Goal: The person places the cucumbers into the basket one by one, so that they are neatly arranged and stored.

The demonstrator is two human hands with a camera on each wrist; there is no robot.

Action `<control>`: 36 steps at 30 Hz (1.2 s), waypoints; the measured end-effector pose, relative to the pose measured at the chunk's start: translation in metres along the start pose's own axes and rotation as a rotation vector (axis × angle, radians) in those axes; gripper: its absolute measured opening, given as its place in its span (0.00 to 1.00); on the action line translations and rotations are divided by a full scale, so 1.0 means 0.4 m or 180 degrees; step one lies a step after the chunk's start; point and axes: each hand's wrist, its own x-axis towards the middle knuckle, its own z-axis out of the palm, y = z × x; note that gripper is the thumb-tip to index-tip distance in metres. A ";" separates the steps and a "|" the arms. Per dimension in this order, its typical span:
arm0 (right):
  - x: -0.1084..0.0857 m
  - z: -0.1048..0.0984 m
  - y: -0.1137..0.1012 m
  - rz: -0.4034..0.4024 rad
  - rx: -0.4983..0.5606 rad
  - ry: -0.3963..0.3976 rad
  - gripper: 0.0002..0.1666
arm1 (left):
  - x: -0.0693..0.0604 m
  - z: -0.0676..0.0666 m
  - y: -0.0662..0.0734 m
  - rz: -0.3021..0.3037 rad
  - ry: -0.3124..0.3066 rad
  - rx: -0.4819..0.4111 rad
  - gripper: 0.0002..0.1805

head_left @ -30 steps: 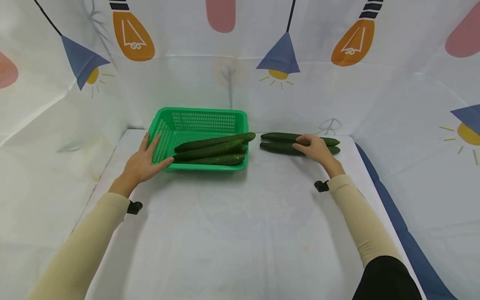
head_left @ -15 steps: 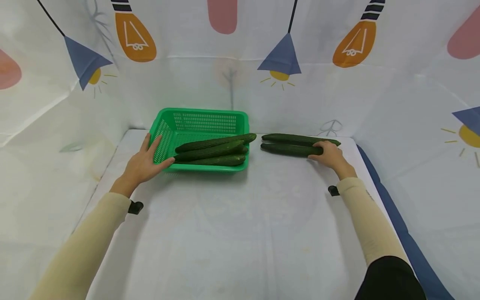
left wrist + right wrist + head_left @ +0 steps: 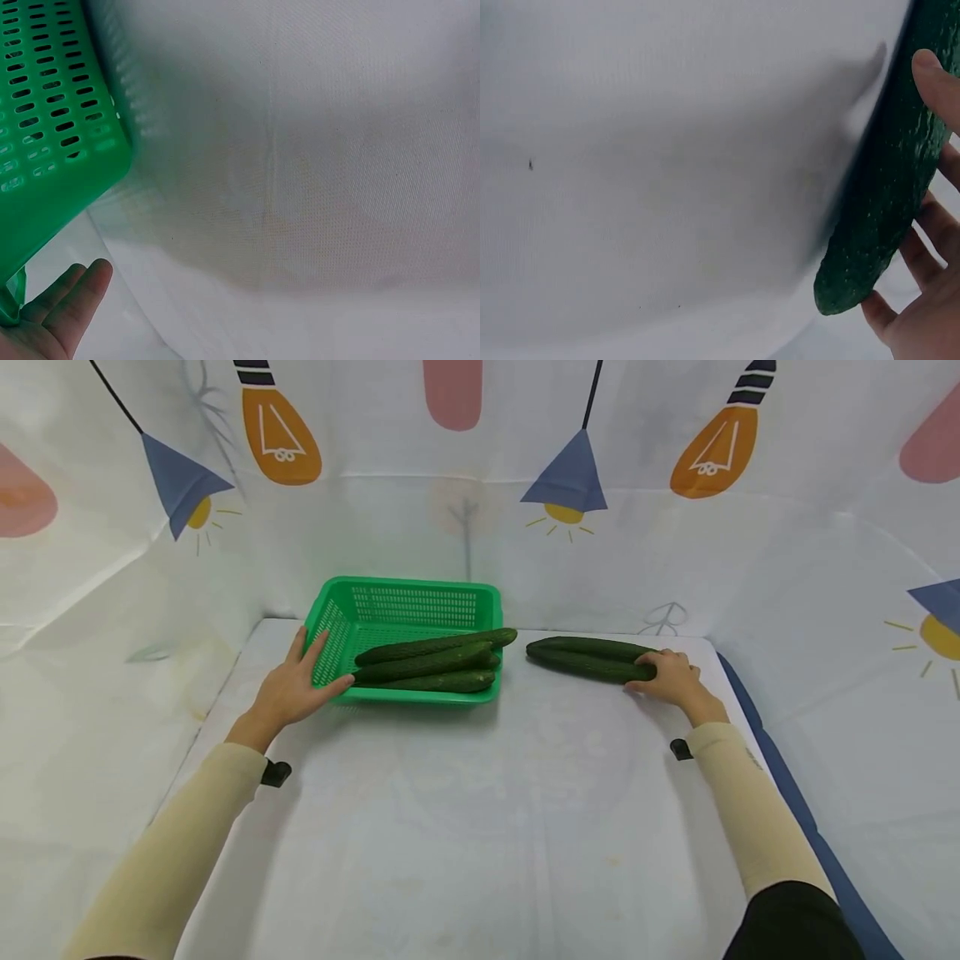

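Observation:
My left hand (image 3: pixel 288 692) rests at the near left corner of a green plastic basket (image 3: pixel 408 583), fingers spread and thumb along the front rim. Inside the basket lie several cucumbers (image 3: pixel 423 664), their right ends at the right wall. To its right, two more cucumbers lie side by side on the table: a rear one (image 3: pixel 596 647) and a front one (image 3: pixel 581 665). My right hand (image 3: pixel 672 681) grips the front one near its right end; the right wrist view has the thumb on one side of this cucumber (image 3: pixel 885 187) and the fingers on the other.
A white sheet covers the table (image 3: pixel 480 827). Behind it rises a white cloth wall (image 3: pixel 375 527) printed with lamps and bulbs. Along the table's right edge runs a dark blue strip (image 3: pixel 780 768).
My right hand has slid rightward from the middle of the cucumbers to the right end. The front cucumber's right end has swung slightly nearer. My left hand stays at the basket.

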 end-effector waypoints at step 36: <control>-0.060 0.064 0.028 -0.0050 0.0493 0.0354 0.38 | -0.001 -0.002 0.001 0.0065 0.0023 0.0060 0.55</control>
